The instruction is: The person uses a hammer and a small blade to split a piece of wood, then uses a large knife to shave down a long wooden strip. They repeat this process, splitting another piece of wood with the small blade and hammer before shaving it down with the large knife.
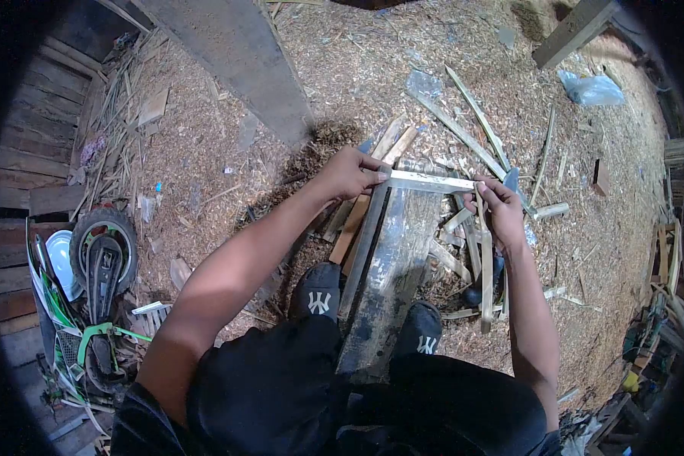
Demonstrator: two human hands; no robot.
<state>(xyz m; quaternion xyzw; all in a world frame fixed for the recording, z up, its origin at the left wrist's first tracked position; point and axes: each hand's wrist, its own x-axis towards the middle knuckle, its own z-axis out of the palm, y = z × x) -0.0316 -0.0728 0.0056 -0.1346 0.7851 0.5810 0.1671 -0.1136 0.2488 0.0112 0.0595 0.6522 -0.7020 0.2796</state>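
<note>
A person's two bare hands are spanning a pale strip [433,182] above a worn bench plank [386,273] in a shavings-strewn workspace. The L hand [349,176] is pinching one end b/w thumb & fingers; the R hand [501,213] is gripping the other end w/ its fingertips, so both hands are closing on the piece, neither one spread wide. The strip is lying nearly level across the far part of the plank, held up by its ends; whether its underside is touching the wood, can't tell. It's prob. weighing v. little & staying fairly stiff along its length, tho a piece this slim could be snapping or splintering if bent hard; its surface prob. isn't slippery, & the two ends, where the fingers are sitting now, are looking like the best places to take hold. In looks it's straight, narrow & flat-sided, its upper face glaring near-white under the light, a greyer band showing along the near side; material is prob. wood, grain too small to read. A second slat [486,292] is hanging or standing just below the R hand; whether it's joining the strip or being held too is unclear. Wood offcuts [452,262] are littering the ground alongside.
</note>
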